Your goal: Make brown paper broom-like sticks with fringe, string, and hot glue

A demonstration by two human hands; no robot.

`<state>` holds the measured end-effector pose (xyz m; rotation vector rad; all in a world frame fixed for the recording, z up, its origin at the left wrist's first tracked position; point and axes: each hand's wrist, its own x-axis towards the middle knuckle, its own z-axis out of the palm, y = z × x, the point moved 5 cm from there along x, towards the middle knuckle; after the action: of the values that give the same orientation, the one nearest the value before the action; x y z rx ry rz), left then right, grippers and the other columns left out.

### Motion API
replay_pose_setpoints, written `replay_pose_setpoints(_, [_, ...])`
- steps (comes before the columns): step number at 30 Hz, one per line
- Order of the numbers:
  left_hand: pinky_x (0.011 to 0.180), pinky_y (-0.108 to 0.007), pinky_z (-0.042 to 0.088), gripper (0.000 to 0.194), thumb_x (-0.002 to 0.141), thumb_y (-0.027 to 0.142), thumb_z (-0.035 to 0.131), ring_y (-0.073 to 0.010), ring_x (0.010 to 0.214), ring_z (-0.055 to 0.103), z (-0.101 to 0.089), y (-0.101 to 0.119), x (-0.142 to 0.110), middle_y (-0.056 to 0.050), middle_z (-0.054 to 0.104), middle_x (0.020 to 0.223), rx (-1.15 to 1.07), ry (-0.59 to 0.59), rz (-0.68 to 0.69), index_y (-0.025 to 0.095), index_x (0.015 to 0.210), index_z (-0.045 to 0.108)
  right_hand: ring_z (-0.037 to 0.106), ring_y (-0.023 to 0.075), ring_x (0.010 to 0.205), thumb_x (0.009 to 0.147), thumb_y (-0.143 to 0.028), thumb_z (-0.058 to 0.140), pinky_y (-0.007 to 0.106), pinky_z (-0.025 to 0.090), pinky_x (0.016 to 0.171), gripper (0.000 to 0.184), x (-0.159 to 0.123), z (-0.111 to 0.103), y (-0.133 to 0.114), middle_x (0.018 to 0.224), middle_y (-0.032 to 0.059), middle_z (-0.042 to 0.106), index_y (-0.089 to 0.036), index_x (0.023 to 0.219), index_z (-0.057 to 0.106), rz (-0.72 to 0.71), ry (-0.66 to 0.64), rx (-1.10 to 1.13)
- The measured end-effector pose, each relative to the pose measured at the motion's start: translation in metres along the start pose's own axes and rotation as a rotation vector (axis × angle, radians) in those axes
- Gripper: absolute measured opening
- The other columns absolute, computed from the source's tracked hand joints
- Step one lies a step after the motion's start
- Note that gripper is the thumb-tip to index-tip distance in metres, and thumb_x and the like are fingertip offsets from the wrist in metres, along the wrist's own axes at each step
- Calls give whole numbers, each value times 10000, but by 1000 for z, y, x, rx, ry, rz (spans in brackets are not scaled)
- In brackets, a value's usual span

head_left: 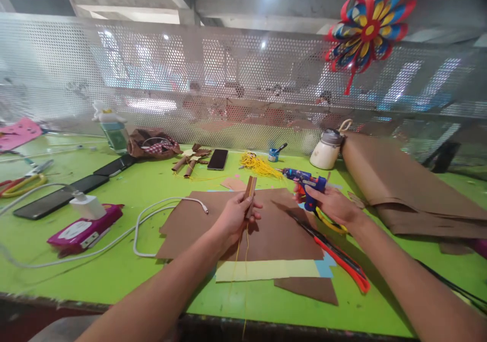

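Observation:
My left hand point(240, 214) is closed around a narrow rolled strip of brown paper point(250, 194), held upright over the sheets. Thin yellow string point(246, 250) hangs from it toward the table's front edge. My right hand point(325, 200) grips a blue glue gun point(306, 179), its nozzle pointing left and away from the paper strip. Beneath both hands lies a large brown paper sheet point(194, 225). A pale yellow strip point(266, 270) runs along its near edge. Beside the sheet's right part rests a red-handled cutting tool point(338, 261), partly under the right hand's side.
A purple power strip point(85, 230) with a white plug and cable point(137, 230) sits at left. Behind are small brown paper rolls point(190, 162), a phone point(218, 159), yellow string point(258, 164) and a white jug point(326, 149). Folded brown paper point(411, 190) lies at right.

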<state>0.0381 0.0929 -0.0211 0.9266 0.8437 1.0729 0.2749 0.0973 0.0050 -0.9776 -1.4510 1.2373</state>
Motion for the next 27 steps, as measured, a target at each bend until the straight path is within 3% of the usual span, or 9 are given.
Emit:
replay_pose_setpoints(3, [409,-149,360,95,917,148,430,-68,494,574,1,2,-2,-40,609,766,13,18,-10,127,954,515,660,192,797,845,-443,605,363,517,805,288,-7,20,-12,930,67,683,-185,943,687,3,-63,44])
replay_pose_setpoints(7, [408,-146,353,102,916,127,419,-69,487,569,7,3,-5,-40,609,756,10,2,-15,123,976,503,660,207,842,874,-461,558,347,509,809,326,-14,32,-18,924,82,690,-169,953,680,-15,-105,-111])
replay_pose_setpoints(15, [403,-138,330,80,910,138,440,-58,474,557,12,1,-8,-65,626,780,36,-38,-23,112,908,516,640,197,833,873,-478,548,346,507,824,349,-11,35,-8,920,82,673,-156,921,674,-17,-94,-122])
replay_pose_setpoints(27, [395,-146,311,86,887,163,485,-64,469,553,14,-1,-10,-66,631,781,25,-77,-12,118,950,522,607,185,779,850,-533,541,312,497,778,384,-8,34,-13,823,61,646,-166,795,637,-64,-21,-174])
